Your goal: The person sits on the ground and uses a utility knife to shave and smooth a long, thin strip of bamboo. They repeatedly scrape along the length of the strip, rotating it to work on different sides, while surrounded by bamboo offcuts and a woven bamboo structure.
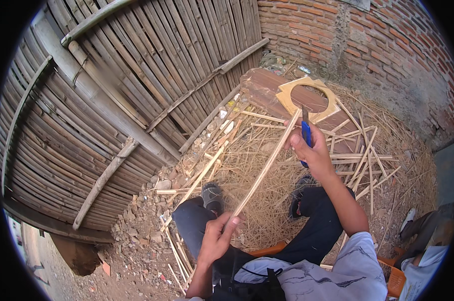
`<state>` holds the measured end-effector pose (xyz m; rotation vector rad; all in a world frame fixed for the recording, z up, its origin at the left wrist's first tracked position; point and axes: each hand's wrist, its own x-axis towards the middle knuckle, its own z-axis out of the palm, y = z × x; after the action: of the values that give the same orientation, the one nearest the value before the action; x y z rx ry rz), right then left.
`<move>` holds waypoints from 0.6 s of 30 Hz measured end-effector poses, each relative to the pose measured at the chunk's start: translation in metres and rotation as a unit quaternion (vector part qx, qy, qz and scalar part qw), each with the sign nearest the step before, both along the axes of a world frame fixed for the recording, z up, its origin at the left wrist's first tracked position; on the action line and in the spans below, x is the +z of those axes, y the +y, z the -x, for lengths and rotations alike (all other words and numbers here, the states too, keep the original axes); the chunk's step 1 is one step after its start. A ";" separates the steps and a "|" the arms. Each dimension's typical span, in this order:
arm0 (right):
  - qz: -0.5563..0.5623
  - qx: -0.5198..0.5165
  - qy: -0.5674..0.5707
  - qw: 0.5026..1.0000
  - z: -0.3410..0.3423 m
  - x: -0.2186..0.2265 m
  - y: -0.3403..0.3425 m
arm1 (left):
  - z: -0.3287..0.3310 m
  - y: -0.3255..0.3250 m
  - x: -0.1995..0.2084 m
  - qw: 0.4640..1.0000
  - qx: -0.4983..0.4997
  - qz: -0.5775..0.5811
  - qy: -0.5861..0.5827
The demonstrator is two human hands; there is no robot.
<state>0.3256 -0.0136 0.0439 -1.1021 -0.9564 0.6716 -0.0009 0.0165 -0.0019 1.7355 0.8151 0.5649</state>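
My left hand grips the near end of a long thin bamboo strip that runs up and to the right. My right hand holds a blue-handled knife, blade pointing up, against the strip's far end. Both hands are raised above my knees, over a heap of dry shavings. My dark trousers and shoes show between the hands.
A bamboo fence fills the left side and a brick wall stands at the back right. Loose bamboo strips and shavings cover the ground, with a plywood piece with a round hole on a board. Rubble lies at lower left.
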 end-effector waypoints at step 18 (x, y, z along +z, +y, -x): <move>-0.085 -0.076 -0.502 0.857 0.056 -0.007 -0.009 | -0.022 0.001 0.017 0.999 0.022 0.005 -0.034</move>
<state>0.2693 -0.0227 0.0374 -1.3577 -1.7449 -0.1957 0.0206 0.0173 0.0149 1.6836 0.8080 0.6461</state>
